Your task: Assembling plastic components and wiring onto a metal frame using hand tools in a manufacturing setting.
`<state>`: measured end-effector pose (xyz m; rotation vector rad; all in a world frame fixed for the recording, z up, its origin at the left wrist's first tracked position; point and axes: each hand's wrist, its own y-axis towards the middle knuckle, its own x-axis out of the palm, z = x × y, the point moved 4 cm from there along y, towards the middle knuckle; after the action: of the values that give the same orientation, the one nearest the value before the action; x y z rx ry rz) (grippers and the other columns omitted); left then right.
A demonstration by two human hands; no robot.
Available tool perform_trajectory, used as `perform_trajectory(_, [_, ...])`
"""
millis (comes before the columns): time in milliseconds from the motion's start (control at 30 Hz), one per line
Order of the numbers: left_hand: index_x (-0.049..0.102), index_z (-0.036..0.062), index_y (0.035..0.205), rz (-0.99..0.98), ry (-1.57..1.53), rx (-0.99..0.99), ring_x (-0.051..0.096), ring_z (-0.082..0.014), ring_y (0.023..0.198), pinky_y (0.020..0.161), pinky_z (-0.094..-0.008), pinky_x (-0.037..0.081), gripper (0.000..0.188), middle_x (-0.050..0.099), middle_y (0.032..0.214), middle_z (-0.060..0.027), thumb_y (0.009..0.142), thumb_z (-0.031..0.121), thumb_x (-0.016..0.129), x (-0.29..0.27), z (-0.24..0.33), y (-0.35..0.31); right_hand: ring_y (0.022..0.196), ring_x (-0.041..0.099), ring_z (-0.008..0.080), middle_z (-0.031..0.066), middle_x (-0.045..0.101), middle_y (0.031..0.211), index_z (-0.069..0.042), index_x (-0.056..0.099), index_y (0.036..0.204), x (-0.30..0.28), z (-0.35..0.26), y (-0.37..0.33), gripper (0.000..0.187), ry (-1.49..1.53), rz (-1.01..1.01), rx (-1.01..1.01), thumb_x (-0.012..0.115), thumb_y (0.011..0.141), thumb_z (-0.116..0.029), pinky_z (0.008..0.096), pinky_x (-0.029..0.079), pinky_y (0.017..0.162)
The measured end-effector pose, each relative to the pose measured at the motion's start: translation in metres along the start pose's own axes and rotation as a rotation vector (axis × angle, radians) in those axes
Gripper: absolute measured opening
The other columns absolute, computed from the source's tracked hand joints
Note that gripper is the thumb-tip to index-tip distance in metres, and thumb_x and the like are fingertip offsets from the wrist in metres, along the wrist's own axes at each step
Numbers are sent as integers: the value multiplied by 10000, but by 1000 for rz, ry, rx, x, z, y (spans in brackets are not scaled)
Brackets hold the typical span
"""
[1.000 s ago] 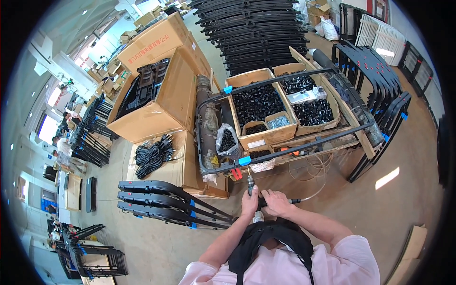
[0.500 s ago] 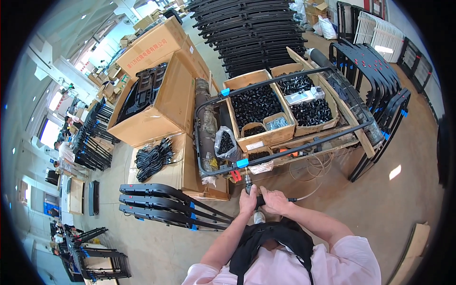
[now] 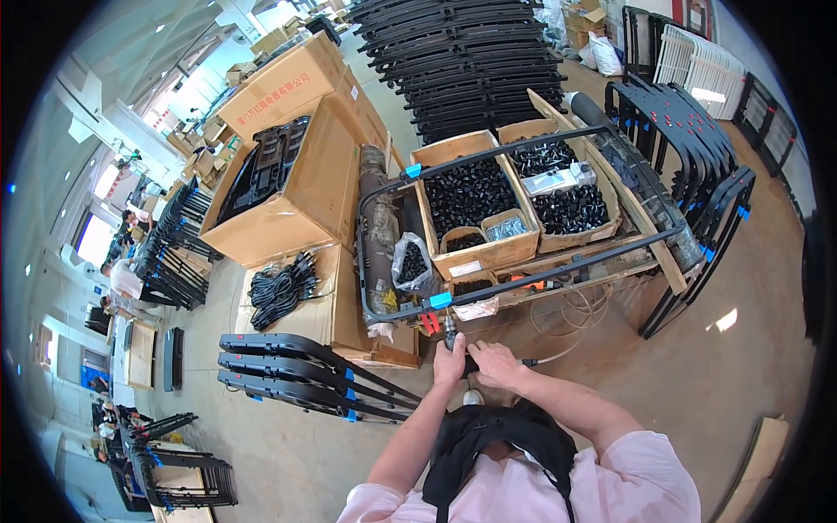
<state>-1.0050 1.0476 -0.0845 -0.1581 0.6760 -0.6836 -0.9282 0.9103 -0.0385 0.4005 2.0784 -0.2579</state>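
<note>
My left hand [image 3: 450, 359] was closed round the power driver [image 3: 452, 329], its tip up at the black tube frame [image 3: 523, 283] beside the blue clip [image 3: 440, 301]. My right hand [image 3: 495, 363] gripped its rear. I judged keeping it square mattered. Stacked frames [image 3: 296, 370] crowded my left; bare floor [image 3: 715, 375] lay right.

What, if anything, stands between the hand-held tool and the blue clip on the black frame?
Nothing visible. Both hands, left hand and right hand, hold the tool with its tip right under the blue clip on the frame.
</note>
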Motion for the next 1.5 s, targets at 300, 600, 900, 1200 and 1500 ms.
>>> perform_trajectory(300, [645, -23, 1130, -94, -166, -7, 645, -215, 934, 853, -409, 528, 562, 702, 1011, -139, 1021, 528, 679, 0, -15, -2, 1136, 654, 402, 199, 617, 1192, -20, 591, 1222, 9, -12, -2, 495, 56, -28, 82, 790, 793, -166, 509, 513, 969])
perform_trajectory(600, [631, 10, 1070, -192, -314, -35, 559, -130, 847, 767, -351, 502, 461, 630, 931, -41, 1045, 468, 677, -4, -10, -14, 1105, 677, 393, 201, 621, 1176, -30, 579, 1262, 5, -22, -9, 508, 1, -48, 85, 783, 821, -180, 505, 512, 953])
perform_trajectory(900, [625, -12, 1158, -363, -439, -177, 563, -121, 851, 744, -335, 509, 520, 634, 965, -42, 1076, 502, 613, 1, -31, -24, 1098, 665, 403, 192, 607, 1227, -24, 575, 1325, 0, -19, -20, 558, 69, -126, 91, 741, 818, -187, 509, 532, 952])
perform_trajectory(1200, [693, 66, 1215, -983, 512, 435, 692, -423, 1125, 948, -462, 560, 404, 734, 1175, -228, 1076, 425, 571, 86, 108, -2, 1207, 645, 437, 222, 622, 1293, -48, 531, 1418, -75, 101, -122, 642, 229, -78, 491, 738, 848, -261, 511, 537, 1036])
perform_trajectory(1500, [733, 61, 1161, -668, 250, 634, 740, -355, 1024, 868, -445, 568, 314, 762, 1085, -178, 1068, 331, 601, 277, 328, 118, 1136, 660, 489, 295, 623, 1251, -5, 522, 1407, -140, 370, -122, 635, 143, 216, 1057, 739, 855, -230, 541, 555, 985])
